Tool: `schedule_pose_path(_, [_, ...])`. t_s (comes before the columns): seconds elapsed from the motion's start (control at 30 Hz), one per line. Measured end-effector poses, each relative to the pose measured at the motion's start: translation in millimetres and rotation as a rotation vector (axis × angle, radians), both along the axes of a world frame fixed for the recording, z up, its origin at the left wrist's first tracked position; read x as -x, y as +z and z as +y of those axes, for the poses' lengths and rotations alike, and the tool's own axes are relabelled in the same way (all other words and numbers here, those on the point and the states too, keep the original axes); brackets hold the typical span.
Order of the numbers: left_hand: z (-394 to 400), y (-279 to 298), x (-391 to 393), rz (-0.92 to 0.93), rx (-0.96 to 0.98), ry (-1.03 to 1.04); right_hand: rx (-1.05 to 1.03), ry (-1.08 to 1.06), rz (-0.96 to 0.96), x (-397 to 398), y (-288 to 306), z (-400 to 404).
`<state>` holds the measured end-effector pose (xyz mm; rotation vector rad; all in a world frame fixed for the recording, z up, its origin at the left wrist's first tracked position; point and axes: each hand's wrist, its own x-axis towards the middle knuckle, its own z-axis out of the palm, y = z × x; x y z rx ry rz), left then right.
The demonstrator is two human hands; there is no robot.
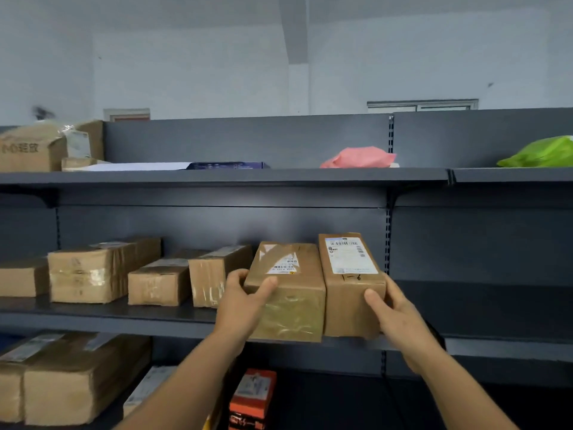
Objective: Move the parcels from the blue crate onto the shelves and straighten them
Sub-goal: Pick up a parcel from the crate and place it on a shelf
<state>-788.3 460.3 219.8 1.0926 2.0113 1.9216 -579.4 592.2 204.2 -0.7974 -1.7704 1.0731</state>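
Note:
Two brown cardboard parcels stand side by side at the front edge of the middle shelf (155, 321). The taped parcel (288, 293) on the left has a white label on top; my left hand (238, 299) grips its near left corner, thumb on the front face. The right parcel (350, 287) bears a large white shipping label; my right hand (393, 311) holds its near right corner, thumb on the front. The two parcels touch along their sides. The blue crate is not in view.
Several more cardboard parcels (93, 271) line the middle shelf to the left. To the right of my hands that shelf shows no parcels. The top shelf holds boxes, a pink bag (359, 158) and a green bag (542, 153). Below are large boxes and an orange box (254, 395).

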Motion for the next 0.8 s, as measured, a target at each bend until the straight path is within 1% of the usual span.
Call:
schedule_pose_path(0.07, [22, 2, 17, 0.055, 0.035, 0.043, -0.006, -0.02, -0.057, 19, 1, 20])
schedule_pose_path(0.13, [39, 0, 33, 0.141, 0.156, 0.069, -0.022, -0.055, -0.158, 37, 0, 39])
schedule_pose_path(0.2, [50, -4, 43, 0.266, 0.294, 0.095, -0.058, -0.086, -0.268, 50, 0, 52])
schedule_pose_path(0.27, [60, -8, 51, 0.49, 0.397, 0.165, -0.113, -0.108, -0.358, 63, 0, 58])
schedule_pose_path(0.33, [69, -7, 56, 0.795, 0.468, 0.234, -0.213, -0.135, -0.44, 77, -1, 60])
schedule_pose_path(0.37, [74, -6, 58, 0.921, 0.482, 0.232, -0.282, -0.161, -0.496, 85, -1, 60])
schedule_pose_path(0.4, [79, -4, 61, 0.997, 0.493, 0.199, -0.353, -0.194, -0.559, 92, 0, 60])
schedule_pose_path(0.47, [91, 1, 69, 1.039, 0.521, 0.127, -0.467, -0.245, -0.67, 105, 3, 62])
schedule_pose_path(0.53, [100, 5, 77, 1.077, 0.559, 0.108, -0.509, -0.275, -0.749, 114, 8, 65])
schedule_pose_path(0.67, [111, 7, 85, 1.17, 0.647, 0.152, -0.516, -0.304, -0.849, 125, 14, 68])
schedule_pose_path(0.8, [110, 5, 76, 1.197, 0.632, 0.156, -0.518, -0.297, -0.887, 119, 15, 60])
